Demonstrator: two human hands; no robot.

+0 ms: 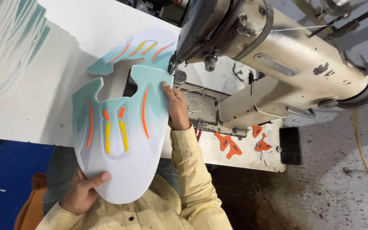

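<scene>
At the white table (35,106), both hands (81,191) (176,108) grip the shoe upper (122,127).

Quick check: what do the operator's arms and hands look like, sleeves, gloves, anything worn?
Both arms wear long pale yellow shirt sleeves with buttoned-style cuffs reaching the wrists. The left hand and right hand are bare: no gloves, rings or watch visible. The shirt front shows dark buttons and a few small dark specks.
</scene>
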